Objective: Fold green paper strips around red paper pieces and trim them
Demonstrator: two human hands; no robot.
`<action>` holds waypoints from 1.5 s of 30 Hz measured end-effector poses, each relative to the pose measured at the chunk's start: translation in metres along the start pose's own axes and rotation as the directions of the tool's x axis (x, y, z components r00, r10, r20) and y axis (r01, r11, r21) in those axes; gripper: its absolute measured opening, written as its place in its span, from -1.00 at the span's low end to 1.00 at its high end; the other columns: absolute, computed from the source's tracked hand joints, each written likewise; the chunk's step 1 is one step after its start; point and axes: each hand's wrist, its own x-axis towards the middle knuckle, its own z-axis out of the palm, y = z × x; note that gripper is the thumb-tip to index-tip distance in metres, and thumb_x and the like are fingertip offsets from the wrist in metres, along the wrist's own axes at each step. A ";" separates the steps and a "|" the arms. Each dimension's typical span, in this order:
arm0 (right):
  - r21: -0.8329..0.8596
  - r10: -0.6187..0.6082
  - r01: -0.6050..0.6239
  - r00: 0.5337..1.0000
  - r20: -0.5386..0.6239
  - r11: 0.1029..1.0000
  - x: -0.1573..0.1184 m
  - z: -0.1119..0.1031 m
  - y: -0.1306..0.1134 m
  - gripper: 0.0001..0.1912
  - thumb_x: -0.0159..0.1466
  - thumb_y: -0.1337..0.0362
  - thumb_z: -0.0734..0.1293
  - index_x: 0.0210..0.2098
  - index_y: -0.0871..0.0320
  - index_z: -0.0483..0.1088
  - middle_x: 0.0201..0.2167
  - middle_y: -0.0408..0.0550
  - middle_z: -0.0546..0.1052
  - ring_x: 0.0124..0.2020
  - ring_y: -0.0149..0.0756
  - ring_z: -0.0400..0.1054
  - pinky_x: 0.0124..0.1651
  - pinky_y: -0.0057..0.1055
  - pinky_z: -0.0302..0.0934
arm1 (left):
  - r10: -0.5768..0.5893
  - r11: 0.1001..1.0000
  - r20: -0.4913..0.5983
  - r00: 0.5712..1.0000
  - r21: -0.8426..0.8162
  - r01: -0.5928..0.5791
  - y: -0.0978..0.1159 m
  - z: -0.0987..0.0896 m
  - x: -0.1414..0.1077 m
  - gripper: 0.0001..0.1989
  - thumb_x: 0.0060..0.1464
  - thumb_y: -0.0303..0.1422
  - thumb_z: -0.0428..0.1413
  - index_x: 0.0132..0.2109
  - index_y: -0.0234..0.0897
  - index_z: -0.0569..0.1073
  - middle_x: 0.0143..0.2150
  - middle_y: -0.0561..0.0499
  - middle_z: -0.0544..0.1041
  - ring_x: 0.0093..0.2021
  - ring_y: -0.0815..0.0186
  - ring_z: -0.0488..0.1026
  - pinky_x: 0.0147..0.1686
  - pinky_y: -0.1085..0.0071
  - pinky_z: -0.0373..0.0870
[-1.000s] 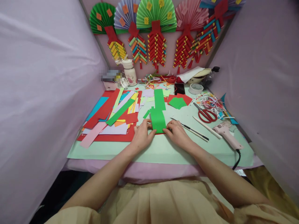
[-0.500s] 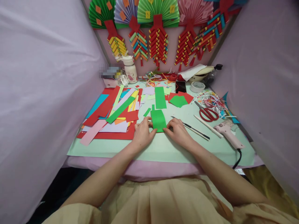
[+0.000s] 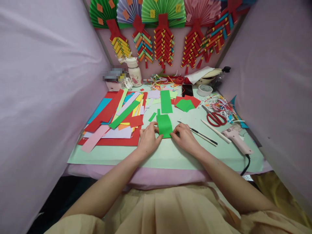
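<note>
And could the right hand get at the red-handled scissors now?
Probably yes, after leaving the green paper: only the thin black tool and white stick lie between the right hand and the scissors.

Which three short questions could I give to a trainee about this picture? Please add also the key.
1. Which colour is the top paper between the left hand and the right hand?
2. True or false: the scissors lie farther back than the glue gun.
3. Which of these stands upright at the back?
A) phone
B) white bottle
C) tape

Key:
1. Green
2. True
3. B
</note>
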 end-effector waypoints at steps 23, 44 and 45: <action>-0.003 0.033 -0.032 0.999 0.023 0.999 0.002 -0.002 -0.004 -0.82 0.21 0.34 0.33 -0.53 0.15 0.36 -0.40 -0.02 0.39 -0.24 -0.16 0.25 -0.07 -0.22 0.11 | -0.021 0.999 -0.004 1.000 0.036 0.021 0.003 0.000 0.000 -0.54 0.03 -0.38 0.13 0.06 -0.21 0.19 -0.20 0.02 0.53 -0.06 0.17 0.44 -0.09 0.24 0.11; -0.013 0.037 -0.037 0.999 0.000 0.999 0.002 0.000 -0.003 -0.83 0.18 0.35 0.33 -0.54 0.14 0.34 -0.40 -0.04 0.39 -0.25 -0.17 0.26 -0.05 -0.23 0.11 | -0.014 0.999 -0.012 1.000 0.052 0.015 0.004 0.001 -0.001 -0.54 0.04 -0.39 0.14 0.07 -0.20 0.18 -0.20 0.02 0.52 -0.05 0.16 0.42 -0.08 0.22 0.15; -0.013 0.038 -0.038 0.999 0.001 0.999 0.002 0.001 -0.003 -0.83 0.18 0.35 0.33 -0.54 0.14 0.34 -0.40 -0.04 0.39 -0.24 -0.17 0.26 -0.05 -0.23 0.11 | -0.014 0.998 -0.013 1.000 0.060 0.015 0.003 0.001 -0.001 -0.53 0.04 -0.39 0.15 0.08 -0.20 0.18 -0.20 0.01 0.51 -0.05 0.16 0.41 -0.08 0.22 0.15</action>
